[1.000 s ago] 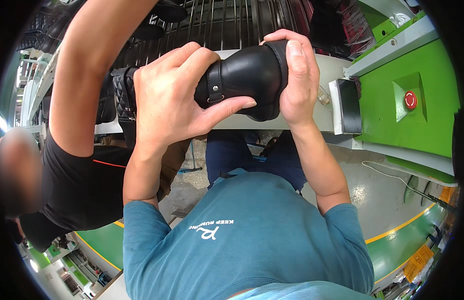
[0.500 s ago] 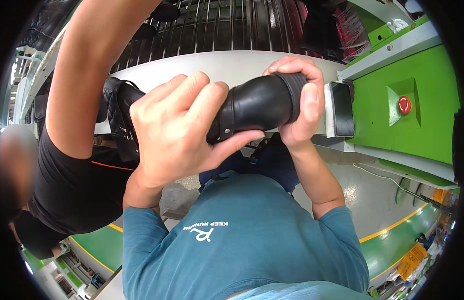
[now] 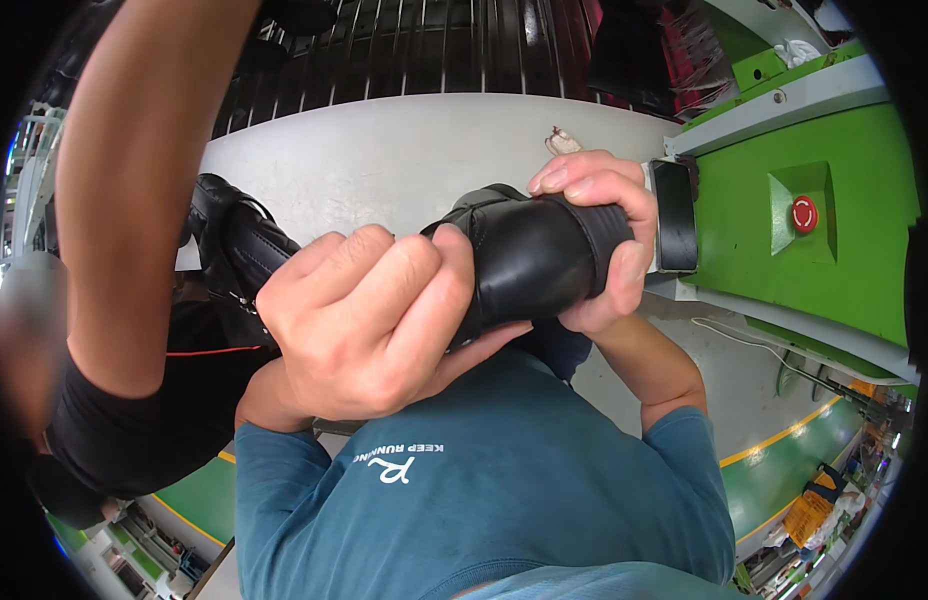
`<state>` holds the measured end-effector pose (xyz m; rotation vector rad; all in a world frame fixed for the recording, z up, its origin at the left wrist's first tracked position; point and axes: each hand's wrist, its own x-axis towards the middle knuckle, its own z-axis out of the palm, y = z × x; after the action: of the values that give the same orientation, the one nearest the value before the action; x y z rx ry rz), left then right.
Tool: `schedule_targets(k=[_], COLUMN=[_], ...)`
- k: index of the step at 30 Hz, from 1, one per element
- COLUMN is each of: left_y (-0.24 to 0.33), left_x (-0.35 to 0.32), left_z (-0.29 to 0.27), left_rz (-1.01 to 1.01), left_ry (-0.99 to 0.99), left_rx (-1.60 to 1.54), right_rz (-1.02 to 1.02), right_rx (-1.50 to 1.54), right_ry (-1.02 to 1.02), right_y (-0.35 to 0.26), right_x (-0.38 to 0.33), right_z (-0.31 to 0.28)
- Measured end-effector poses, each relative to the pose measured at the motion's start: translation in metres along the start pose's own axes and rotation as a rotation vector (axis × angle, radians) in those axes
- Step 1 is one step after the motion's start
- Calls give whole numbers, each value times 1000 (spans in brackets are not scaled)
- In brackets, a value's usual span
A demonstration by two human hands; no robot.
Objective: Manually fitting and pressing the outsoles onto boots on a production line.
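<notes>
A black leather boot [image 3: 534,255] is held up in front of me, its stacked heel toward the right. My left hand [image 3: 369,320] wraps round the middle of the boot with bent fingers, its thumb stretched along the lower side. My right hand [image 3: 614,240] curls round the heel end, fingers over the top and thumb at the back. On the far side of my left hand a black quilted part with straps [image 3: 234,240] shows; it looks like the boot's shaft, though my hand hides where it joins.
Behind the boot lies a white table [image 3: 384,130] with a small pale scrap [image 3: 561,141] on it. Beyond are metal rollers [image 3: 424,50]. A green machine panel [image 3: 854,190] with a red stop button [image 3: 804,214] stands right. A co-worker's bare arm [image 3: 134,170] reaches across at left.
The boot has turned a little in my hands and shifted slightly down and right. My left fingers have curled more tightly. The co-worker's arm has moved left, and the pale scrap has come into sight.
</notes>
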<state>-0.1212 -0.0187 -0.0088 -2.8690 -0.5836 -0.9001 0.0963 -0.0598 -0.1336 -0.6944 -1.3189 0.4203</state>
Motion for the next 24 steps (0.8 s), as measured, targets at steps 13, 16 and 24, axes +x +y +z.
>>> schedule_targets(k=[13, 16, 24], left_y=[17, 17, 12], left_x=[-25, -24, -20], left_z=[5, 6, 3], left_rz=[75, 70, 36], left_ry=[66, 73, 35], left_rx=[29, 18, -35], right_rz=[-72, -17, -111], right_rx=[97, 67, -25], right_ry=[136, 89, 12], right_y=[-7, -12, -9], right_x=[-25, -26, -10], right_z=[8, 6, -3])
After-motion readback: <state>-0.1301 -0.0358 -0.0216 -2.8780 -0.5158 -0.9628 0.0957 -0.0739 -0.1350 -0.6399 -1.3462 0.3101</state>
